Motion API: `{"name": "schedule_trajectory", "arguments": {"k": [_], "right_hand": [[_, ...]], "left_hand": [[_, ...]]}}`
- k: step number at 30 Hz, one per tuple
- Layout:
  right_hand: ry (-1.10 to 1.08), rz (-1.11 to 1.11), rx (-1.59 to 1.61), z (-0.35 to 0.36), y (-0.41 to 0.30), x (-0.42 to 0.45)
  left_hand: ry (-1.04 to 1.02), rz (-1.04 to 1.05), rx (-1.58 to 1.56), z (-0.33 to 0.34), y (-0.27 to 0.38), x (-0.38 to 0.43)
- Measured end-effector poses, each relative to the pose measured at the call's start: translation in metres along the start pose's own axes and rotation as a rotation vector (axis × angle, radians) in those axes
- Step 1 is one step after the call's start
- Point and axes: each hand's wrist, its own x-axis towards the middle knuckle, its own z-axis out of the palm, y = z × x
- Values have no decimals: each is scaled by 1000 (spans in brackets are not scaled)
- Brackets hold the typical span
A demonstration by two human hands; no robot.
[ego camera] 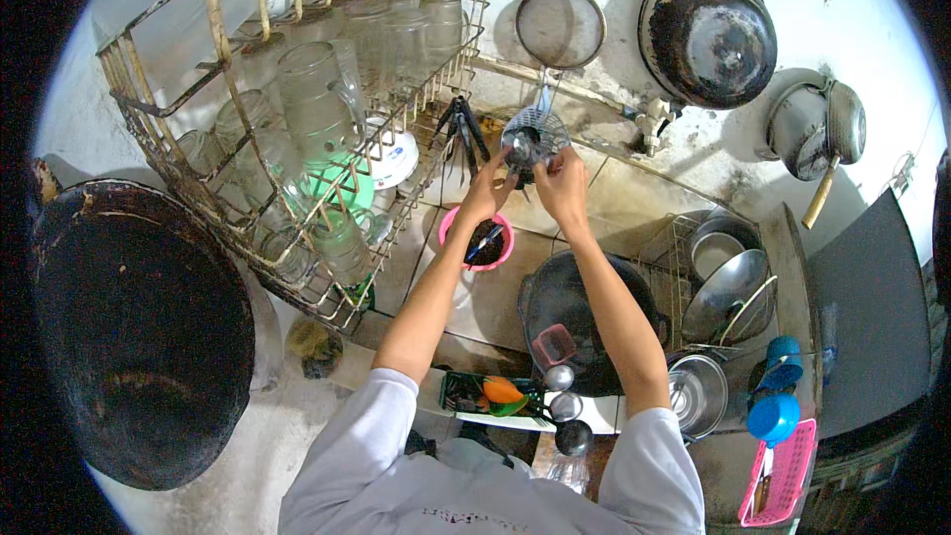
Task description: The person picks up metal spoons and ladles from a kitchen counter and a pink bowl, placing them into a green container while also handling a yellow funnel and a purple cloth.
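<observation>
My left hand (487, 189) and my right hand (562, 189) are raised close together near the wall. Between their fingertips they hold a small dark object (523, 145), whose exact kind I cannot make out. Right behind it hangs a blue-grey perforated skimmer (550, 126); whether my right fingers touch it is unclear. Below my left wrist a pink bowl (444, 227) stands on the tiles, with dark, crumbly matter and a slim blue-and-white item (487, 244) inside. A black small tripod (464, 130) stands left of my hands.
A rusty wire rack (215, 22) holding glass mugs (319, 96) juts out at left. Beside it hangs a big black wok (141, 334). The dark basin (542, 275) sits below my right forearm. A tap (654, 122), a round strainer (561, 26) and pans (706, 33) line the wall.
</observation>
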Motion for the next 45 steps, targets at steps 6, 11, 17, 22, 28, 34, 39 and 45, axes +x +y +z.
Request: {"name": "schedule_trajectory", "arguments": {"k": [6,11,17,22,28,34,39,45], "right_hand": [[-4,-59,76,-32,-4,-10],[-48,19,164,-75,-8,-28],[-40,137,275,-99,30,-45],[-27,215,488,-119,49,-57],[35,387,782,-136,74,-72],[85,428,835,-152,84,-88],[109,482,911,-168,86,-100],[135,477,1061,-180,83,-116]], "left_hand": [[-81,-27,-60,-7,17,2],[-49,159,41,-13,40,8],[3,350,157,-8,49,16],[-85,154,19,-7,36,18],[-191,76,157,-1,18,9],[-181,145,322,0,16,3],[-213,201,361,1,32,-3],[-210,252,413,-4,35,-7]]}}
